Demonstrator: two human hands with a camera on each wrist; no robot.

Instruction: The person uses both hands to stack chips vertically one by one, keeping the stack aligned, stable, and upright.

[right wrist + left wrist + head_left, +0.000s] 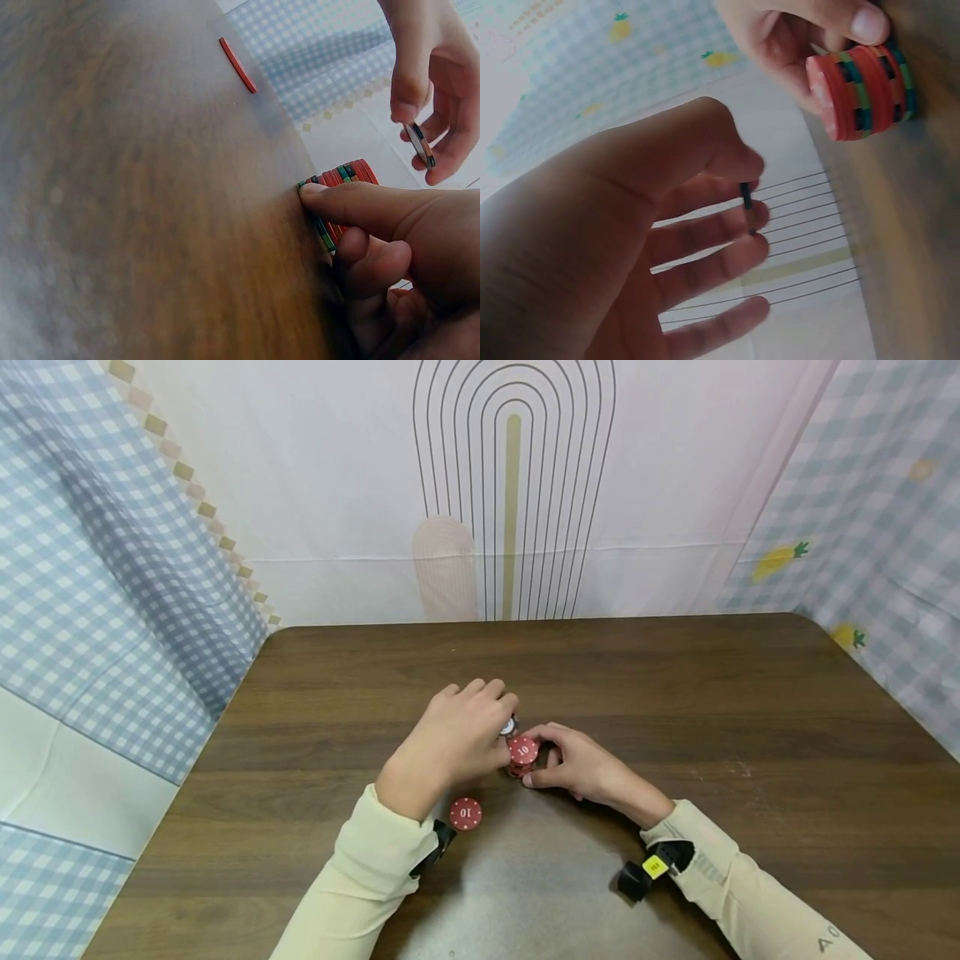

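A stack of poker chips [522, 752], mostly red with green and black ones among them, stands upright on the table, a red "10" chip on top. My right hand [588, 768] holds the stack low down, thumb on its near side. Up and to the left of it, my left hand [457, 735] pinches one dark-edged chip [420, 144] with a pale face between thumb and fingers. That chip is apart from the stack in the right wrist view. A single red "10" chip [466, 813] lies flat on the table near the left wrist.
The brown wooden table [337, 677] reaches back to a white curtain [315, 510] with arch lines. Blue checked cloth [150, 552] hangs at the left and right sides. Both wrists wear black camera straps.
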